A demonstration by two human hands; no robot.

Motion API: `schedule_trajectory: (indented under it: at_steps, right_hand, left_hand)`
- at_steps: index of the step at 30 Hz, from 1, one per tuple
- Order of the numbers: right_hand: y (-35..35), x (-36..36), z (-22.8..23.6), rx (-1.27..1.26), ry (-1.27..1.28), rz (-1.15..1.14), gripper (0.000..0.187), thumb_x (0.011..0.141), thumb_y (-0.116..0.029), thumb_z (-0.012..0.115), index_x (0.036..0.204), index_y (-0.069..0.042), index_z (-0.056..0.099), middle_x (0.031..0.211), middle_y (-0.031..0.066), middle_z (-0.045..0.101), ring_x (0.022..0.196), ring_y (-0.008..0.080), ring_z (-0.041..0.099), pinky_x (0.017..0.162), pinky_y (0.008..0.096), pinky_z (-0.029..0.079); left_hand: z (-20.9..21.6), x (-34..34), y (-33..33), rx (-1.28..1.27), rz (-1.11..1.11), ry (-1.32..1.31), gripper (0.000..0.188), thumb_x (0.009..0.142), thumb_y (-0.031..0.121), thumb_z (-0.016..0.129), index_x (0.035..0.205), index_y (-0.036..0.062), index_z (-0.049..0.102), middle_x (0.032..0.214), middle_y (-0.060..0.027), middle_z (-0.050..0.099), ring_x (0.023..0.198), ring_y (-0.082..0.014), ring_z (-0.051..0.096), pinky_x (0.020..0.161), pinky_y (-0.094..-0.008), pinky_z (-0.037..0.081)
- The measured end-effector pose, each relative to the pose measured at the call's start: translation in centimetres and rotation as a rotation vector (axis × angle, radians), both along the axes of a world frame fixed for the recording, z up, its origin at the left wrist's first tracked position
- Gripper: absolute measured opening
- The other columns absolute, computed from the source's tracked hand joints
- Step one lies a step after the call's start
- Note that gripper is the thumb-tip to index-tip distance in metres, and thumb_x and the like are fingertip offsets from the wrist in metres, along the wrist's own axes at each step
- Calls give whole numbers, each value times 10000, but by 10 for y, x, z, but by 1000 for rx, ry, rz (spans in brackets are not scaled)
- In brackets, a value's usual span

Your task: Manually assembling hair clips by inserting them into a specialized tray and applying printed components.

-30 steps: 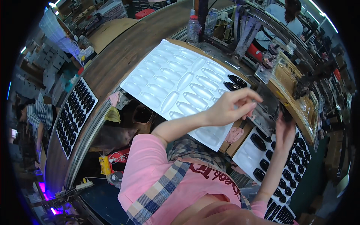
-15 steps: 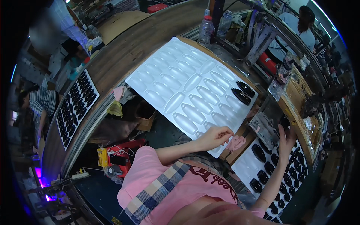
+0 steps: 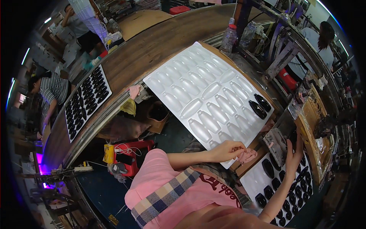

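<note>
Left hand (image 3: 228, 150) pinches a small pink cloth (image 3: 248, 155) between fingers and thumb at the near edge of the big white moulded tray (image 3: 198, 89), the cloth lying just past the fingertips on the brown board under the tray. Right hand (image 3: 293, 158), further right, is spread flat with fingers up against a small grey metal block (image 3: 275, 140); it grips nothing that can be seen. Just near of that hand lies a second white tray (image 3: 254, 182) partly filled with black oval pieces (image 3: 268, 168).

Farther out, the big tray is mostly bare pockets, with two black pieces (image 3: 260, 106) at its right end. Beyond it stand two clear bottles (image 3: 229, 38) beside a metal frame. On the left, across the curved wooden bench (image 3: 152, 53), lies another tray of black pieces (image 3: 85, 100), with other people working near it.

Half a second ago the left hand was already at this edge over the cloth; a second ago it reached higher, onto the big tray, close to the right hand.
</note>
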State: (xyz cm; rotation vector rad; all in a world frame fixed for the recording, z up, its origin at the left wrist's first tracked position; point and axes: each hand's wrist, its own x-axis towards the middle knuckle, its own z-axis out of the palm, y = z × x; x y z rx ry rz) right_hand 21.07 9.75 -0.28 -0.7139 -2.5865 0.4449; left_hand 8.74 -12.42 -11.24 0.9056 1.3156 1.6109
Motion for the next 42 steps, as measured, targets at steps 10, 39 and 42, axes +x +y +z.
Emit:
schedule_trajectory:
  at_steps: [10, 39, 42]
  right_hand:
    - [-2, 12, -6, 3, 30, -19, 451, 869, -175, 473, 1261, 20, 361, 1291, 153, 397, 1207, 258, 361, 984, 332, 265]
    - [7, 15, 9, -118, -147, -93, 729, 685, -393, 675, 1180, 57, 384, 1167, 253, 438, 1116, 369, 396, 936, 379, 304]
    - [11, 8, 5, -155, -184, -90, 715, 679, -406, 676, 1153, 56, 406, 1138, 252, 461, 1085, 368, 422, 911, 382, 326]
  left_hand:
    - [2, 1, -6, -14, -35, 88, 169, 861, 137, 478, 946, 7, 542, 664, -53, 572, 571, -89, 526, 526, -223, 419]
    - [-5, 14, 7, -150, -159, 66, 166, 876, 89, 464, 978, -19, 539, 701, -29, 545, 626, -64, 509, 590, -203, 428]
    - [-2, 14, 7, -166, -165, 87, 157, 869, 74, 469, 970, -26, 537, 732, -41, 548, 640, -67, 513, 598, -208, 432]
